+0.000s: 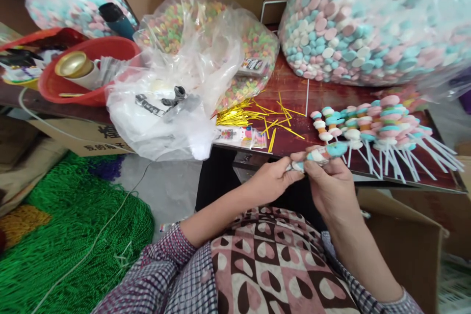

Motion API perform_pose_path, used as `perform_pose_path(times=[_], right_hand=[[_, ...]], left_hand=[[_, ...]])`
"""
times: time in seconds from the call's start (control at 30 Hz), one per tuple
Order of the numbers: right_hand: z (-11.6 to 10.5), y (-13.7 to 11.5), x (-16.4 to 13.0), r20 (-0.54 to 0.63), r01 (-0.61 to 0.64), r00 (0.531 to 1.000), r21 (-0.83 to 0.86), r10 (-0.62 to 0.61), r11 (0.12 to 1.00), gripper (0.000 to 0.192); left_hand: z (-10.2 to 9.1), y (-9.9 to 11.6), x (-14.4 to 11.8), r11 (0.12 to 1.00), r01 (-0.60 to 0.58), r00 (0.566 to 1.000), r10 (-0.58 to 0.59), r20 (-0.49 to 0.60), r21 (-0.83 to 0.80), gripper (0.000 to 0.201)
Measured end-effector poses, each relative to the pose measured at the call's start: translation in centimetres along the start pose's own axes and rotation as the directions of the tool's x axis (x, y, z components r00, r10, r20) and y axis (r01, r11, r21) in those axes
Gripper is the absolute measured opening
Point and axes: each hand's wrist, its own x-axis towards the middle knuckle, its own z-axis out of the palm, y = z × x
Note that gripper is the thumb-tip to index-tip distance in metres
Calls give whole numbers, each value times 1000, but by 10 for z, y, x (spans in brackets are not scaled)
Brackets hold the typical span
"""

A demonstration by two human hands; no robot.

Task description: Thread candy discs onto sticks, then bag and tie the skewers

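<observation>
A wrapped marshmallow skewer in blue, white and pink lies across both my hands, just in front of the table edge. My left hand pinches its narrow left end, where the wrapping looks gathered. Around its middle and thicker right end are the closed fingers of my right hand. Beyond my right hand, several bare marshmallow skewers on white sticks lie in a row. Gold twist ties are scattered on the table behind my left hand, beside a stack of printed bags.
A big bag of marshmallows stands at the back right. Bags of colourful ring candies and a white plastic bag sit left of centre. A red basin holds cups. An open cardboard box is below at right, green cords at left.
</observation>
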Motion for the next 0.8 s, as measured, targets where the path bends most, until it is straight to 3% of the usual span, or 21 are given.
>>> perform_pose_path(times=[0.07,0.1,0.17,0.23,0.27,0.33,0.4,0.47,0.53,0.6,0.67,0.73,0.8], right_hand=[[0,1,1,-73,73,995,12,-72,997,26],[-1,0,3,-55,75,996,14,-74,997,25],[-7,-5,6,60,18,998,-4,-17,1000,30],[-11,-8,10,143,-40,989,-44,46,998,36],[-11,-8,12,136,-45,989,-58,53,997,36],[-6,-6,17,52,-18,998,-70,22,997,34],[1,-4,24,-2,13,1000,-99,-13,995,33],[7,-4,36,100,23,995,-188,-4,982,32],[10,-5,55,251,100,968,-339,-13,936,28],[10,-4,78,318,262,943,-534,-97,804,25],[8,0,103,340,388,921,-754,-192,530,27],[7,7,124,405,429,902,-881,-152,200,33],[7,12,137,448,448,891,-894,-78,-11,36]], left_hand=[[-4,-3,2,972,-46,980,88,-180,230,23],[-5,-4,3,971,-52,980,95,-175,234,25],[-7,-8,4,998,-40,999,41,-6,47,35],[-8,-9,5,982,37,978,3,207,-187,45],[-8,-9,4,970,60,970,-1,244,-235,46],[-9,-8,3,991,11,993,5,121,-132,39],[-13,-6,2,991,-47,990,63,-125,127,28],[-23,-4,0,954,-48,951,134,-278,296,21],[-36,-3,-1,974,-59,932,132,-337,217,20],[-52,-1,-2,992,-113,916,80,-394,-62,26],[-65,0,-2,919,-189,895,16,-446,-345,31],[-72,0,-3,837,-234,887,-24,-460,-495,35],[-73,-4,-5,797,-229,898,-48,-437,-558,37]])
